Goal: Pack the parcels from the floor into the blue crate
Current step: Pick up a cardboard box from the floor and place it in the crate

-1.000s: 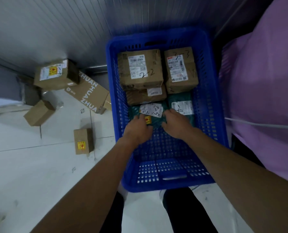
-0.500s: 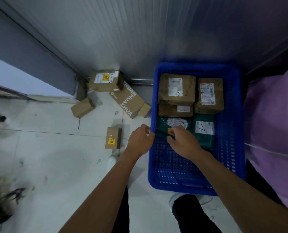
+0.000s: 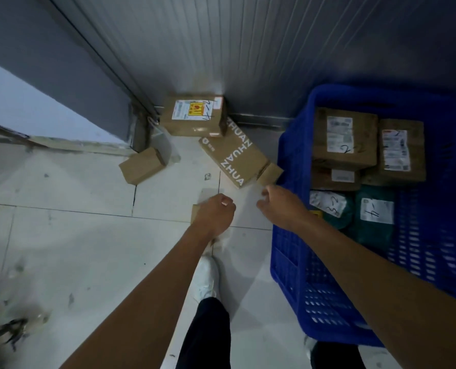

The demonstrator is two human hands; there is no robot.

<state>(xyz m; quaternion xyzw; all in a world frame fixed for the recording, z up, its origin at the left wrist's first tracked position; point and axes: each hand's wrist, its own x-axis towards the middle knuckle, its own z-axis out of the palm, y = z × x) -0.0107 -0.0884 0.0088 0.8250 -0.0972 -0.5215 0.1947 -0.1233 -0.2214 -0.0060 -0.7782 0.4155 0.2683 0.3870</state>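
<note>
Left hand (image 3: 214, 217): above the small box (image 3: 195, 210) on the floor (image 3: 88, 249). The fingers are curled downward, but the hand hides most of the box, so whether they grip it cannot be told.
Right hand (image 3: 281, 206): above the floor just left of the blue crate (image 3: 288, 251), fingers loosely bent, holding nothing.
Blue crate: at right. Parcels fill its far half; its near half is bare.
Other floor parcels: labelled box (image 3: 195, 115) far, at the wall; lettered long box (image 3: 234, 158) beside it; plain box (image 3: 141, 166) further left.
Step (judged): picking up the small box.
Method: pinch it across its narrow sides, thumb opposing fingers. Lift it clear of the crate's left wall, then lay it flat against the green bags (image 3: 375, 233), label upward. The free right hand can steady it.
</note>
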